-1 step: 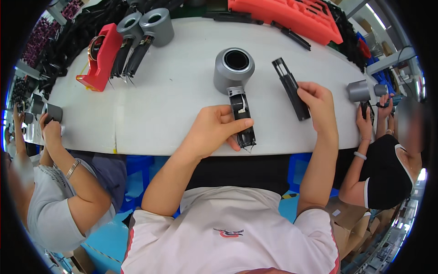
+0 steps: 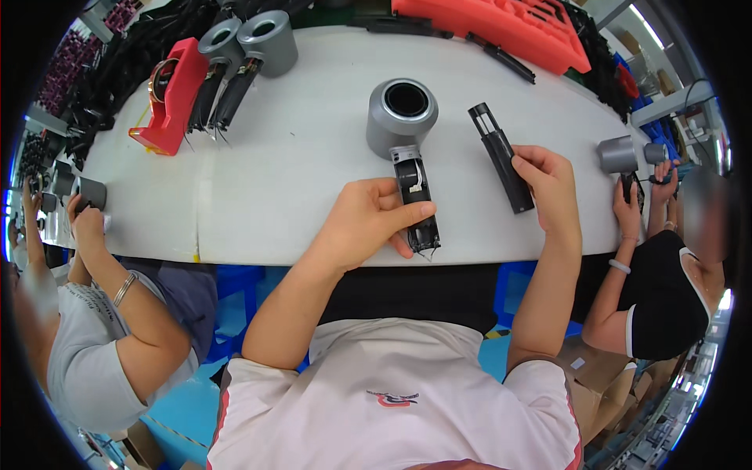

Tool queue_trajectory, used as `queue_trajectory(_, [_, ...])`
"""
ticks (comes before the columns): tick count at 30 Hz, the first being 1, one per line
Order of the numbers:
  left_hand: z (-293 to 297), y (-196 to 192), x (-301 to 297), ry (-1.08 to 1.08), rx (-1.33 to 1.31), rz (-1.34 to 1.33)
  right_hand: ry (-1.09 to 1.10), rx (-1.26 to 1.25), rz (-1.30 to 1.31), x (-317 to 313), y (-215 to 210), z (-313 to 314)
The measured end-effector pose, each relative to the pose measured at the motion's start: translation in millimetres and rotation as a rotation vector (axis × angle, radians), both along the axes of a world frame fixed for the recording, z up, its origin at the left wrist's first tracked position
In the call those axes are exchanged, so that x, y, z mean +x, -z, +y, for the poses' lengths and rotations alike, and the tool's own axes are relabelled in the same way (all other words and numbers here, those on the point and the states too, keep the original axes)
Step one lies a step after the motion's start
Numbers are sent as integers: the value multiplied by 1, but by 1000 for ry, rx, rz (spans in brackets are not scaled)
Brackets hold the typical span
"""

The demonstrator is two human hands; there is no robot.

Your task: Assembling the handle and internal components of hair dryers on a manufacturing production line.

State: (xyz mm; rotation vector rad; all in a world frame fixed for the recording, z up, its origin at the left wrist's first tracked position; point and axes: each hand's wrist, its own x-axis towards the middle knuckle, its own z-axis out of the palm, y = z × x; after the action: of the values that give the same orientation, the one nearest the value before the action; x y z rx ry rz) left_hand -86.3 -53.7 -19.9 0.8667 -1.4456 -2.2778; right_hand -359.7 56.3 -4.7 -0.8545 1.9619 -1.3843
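A grey hair dryer [image 2: 383, 125] lies on the table in front of me, the dark round opening of its head facing up. Its black handle core is bare, with a white strip inside and thin wires sticking out of the near end. My left hand [image 2: 362, 222] grips that core between thumb and fingers. To the right, my right hand [image 2: 548, 182] pinches a long black handle cover [image 2: 502, 164] by its side. This cover has a cut-out window at the far end and is held tilted, apart from the dryer.
On the white table [image 2: 313, 141], a red tape dispenser [image 2: 171, 110] stands at the left beside two grey dryers [image 2: 269, 48] with bare handles. A red tray [image 2: 501, 27] and black handle parts [image 2: 505, 63] lie at the back. Co-workers' hands [image 2: 88, 223] are at both sides.
My right hand and the black cover have come slightly nearer to me. My left hand keeps its grip on the dryer's handle core.
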Motion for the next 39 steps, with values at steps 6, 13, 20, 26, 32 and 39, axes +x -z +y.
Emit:
queue_trajectory(6, [0,2,2,-4,41,65,17,263,170,18,-14,15])
queue_trajectory(13, [2,4,5,-5,44,76,20,163,883,31,-15,25])
queue_trajectory(20, [2,5,6,-9,52,89,-138,112,973,41,-5,15])
queue_trajectory(26, [2,2,3,8,52,72,-34,282,705,70,-22,23])
queue_trajectory(32, [-1,7,3,9,69,72,-288,170,1123,58,-31,21])
queue_trajectory(39, [-2,6,4,-5,83,83,-881,34,1155,39,-34,13])
